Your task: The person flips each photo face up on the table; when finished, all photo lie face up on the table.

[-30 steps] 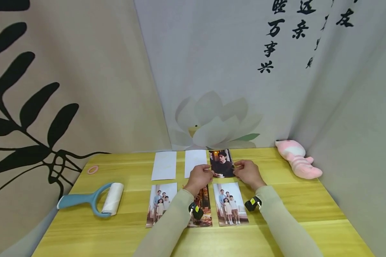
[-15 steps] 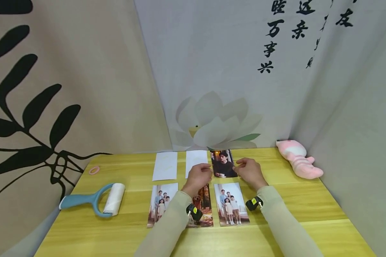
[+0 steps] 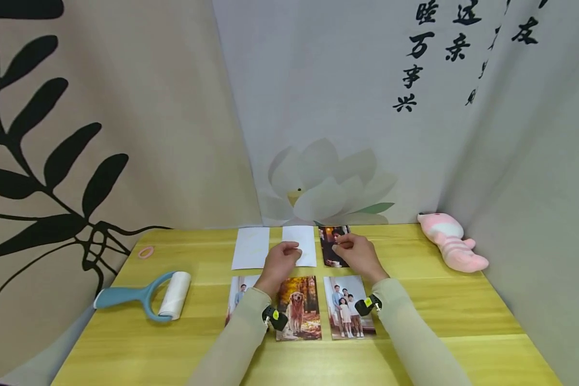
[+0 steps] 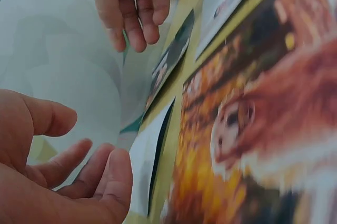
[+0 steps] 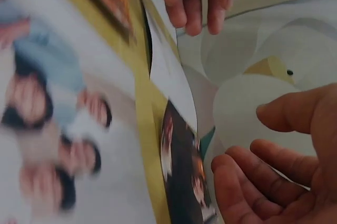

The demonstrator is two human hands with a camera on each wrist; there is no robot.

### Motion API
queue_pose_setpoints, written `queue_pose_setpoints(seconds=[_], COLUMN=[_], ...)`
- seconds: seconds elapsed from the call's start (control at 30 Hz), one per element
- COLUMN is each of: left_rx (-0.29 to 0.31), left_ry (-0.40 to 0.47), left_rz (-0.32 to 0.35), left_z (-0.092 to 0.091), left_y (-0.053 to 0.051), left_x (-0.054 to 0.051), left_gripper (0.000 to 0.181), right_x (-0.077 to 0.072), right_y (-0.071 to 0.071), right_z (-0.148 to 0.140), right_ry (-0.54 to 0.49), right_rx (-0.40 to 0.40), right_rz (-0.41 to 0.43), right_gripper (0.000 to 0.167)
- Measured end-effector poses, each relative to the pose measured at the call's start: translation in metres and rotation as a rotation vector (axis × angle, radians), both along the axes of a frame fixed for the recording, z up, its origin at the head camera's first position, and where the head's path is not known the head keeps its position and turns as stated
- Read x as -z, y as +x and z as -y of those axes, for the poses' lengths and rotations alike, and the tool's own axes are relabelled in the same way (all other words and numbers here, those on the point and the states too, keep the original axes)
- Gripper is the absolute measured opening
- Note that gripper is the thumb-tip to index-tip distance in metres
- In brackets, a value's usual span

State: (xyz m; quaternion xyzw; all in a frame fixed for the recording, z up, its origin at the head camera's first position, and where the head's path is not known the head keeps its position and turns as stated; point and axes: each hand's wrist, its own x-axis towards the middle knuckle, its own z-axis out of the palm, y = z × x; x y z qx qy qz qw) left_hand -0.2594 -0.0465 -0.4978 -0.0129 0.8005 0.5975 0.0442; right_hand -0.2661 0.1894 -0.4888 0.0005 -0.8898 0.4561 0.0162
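Observation:
My left hand (image 3: pixel 281 264) hovers at the near left edge of the middle white card (image 3: pixel 303 244), fingers loosely bent and empty in the left wrist view. My right hand (image 3: pixel 362 256) is over the portrait photo (image 3: pixel 329 252) of a dark-clothed person, covering part of it; the right wrist view has its thumb and fingers apart with nothing between them. Another white card (image 3: pixel 251 248) lies to the left. In the near row are a dog photo (image 3: pixel 296 308) and two family photos, one on the right (image 3: pixel 349 316), one on the left (image 3: pixel 237 294) partly hidden by my left arm.
At the left of the wooden table (image 3: pixel 173 354) lie a blue-handled lint roller (image 3: pixel 125 296) with a white roll and a pink ring (image 3: pixel 146 252). A pink plush toy (image 3: pixel 451 241) lies at the back right, and a printed curtain (image 3: pixel 328 107) hangs behind the table.
Both hands have come away from the portrait photo's side edges. My left hand has moved left, uncovering the dog photo; my right hand has shifted left over the portrait. The view has turned slightly.

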Motion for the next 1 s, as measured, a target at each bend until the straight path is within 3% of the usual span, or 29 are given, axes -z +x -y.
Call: queue_pose_setpoints(seconds=[0.27, 0.4, 0.63, 1.0], left_rx=[0.004, 0.008, -0.034, -0.050], left_ry=[-0.010, 0.015, 0.012, 0.037], left_rz=[-0.024, 0.001, 0.050, 0.059], left_z=[0.016, 0.022, 0.032, 0.036], left_y=[-0.004, -0.006, -0.006, -0.008], left_x=[-0.001, 0.000, 0.002, 0.003], left_gripper=[0.039, 0.043, 0.050, 0.047], right_x=[-0.004, -0.002, 0.004, 0.010], right_y=[-0.002, -0.001, -0.003, -0.004], right_z=[0.017, 0.029, 0.057, 0.067], right_ry=[-0.079, -0.099, -0.147, -0.083], right_rx=[-0.038, -0.055, -0.190, -0.201], right_rz=[0.006, 0.002, 0.043, 0.072], right_gripper=[0.037, 0.038, 0.050, 0.050])
